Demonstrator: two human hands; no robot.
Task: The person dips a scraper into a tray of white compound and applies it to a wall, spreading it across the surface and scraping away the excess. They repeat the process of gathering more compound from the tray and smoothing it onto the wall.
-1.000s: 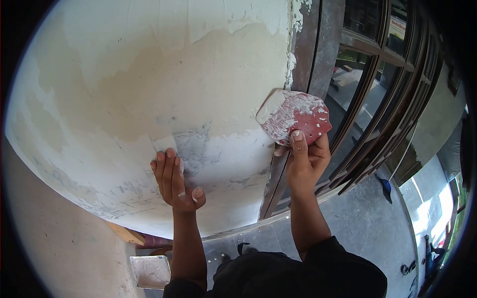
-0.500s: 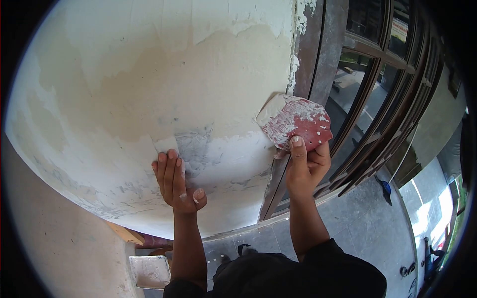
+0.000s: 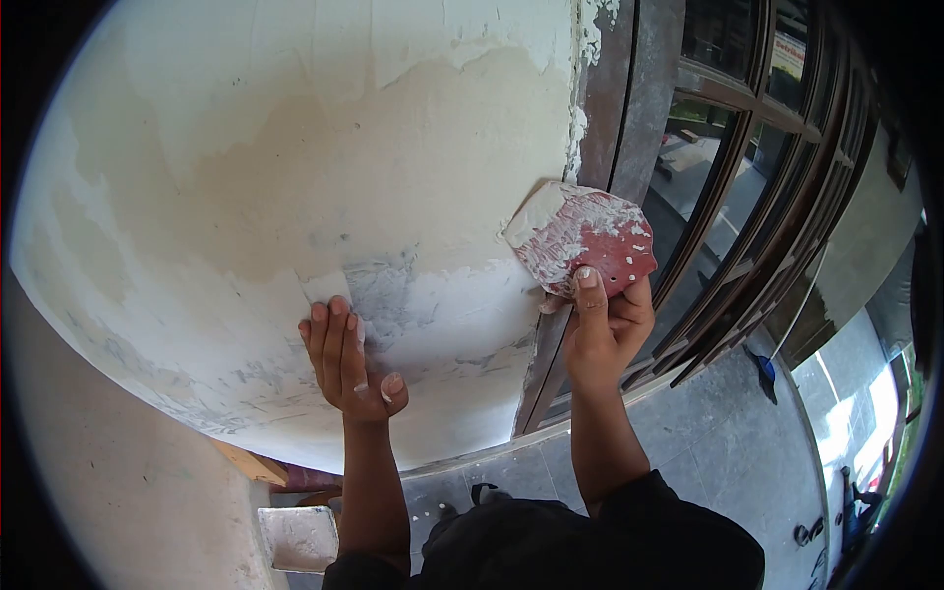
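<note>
I have a large cream-and-white plastered wall (image 3: 423, 177) across most of my view, bowed by the lens and cut off at the top; grey smears mark its lower part. A dark brown wooden frame with glass panes (image 3: 755, 102) runs along its right side, where I can't sort reflections from what lies beyond. A grey tiled floor (image 3: 688, 423) curves below, partly hidden by a black shirt (image 3: 560, 546). A flat red plate smeared with white (image 3: 580, 236) is up at the joint between wall and frame; I can't tell whether it touches either. The right hand (image 3: 605, 334) pinches its lower edge, thumb in front, fingers mostly hidden. The left hand (image 3: 349, 369) lies against the wall, fingers straight and close together, thumb apart; whether anything is under them I cannot tell. A whitened rectangular tray (image 3: 303, 514) sits low, just beside the left forearm.
</note>
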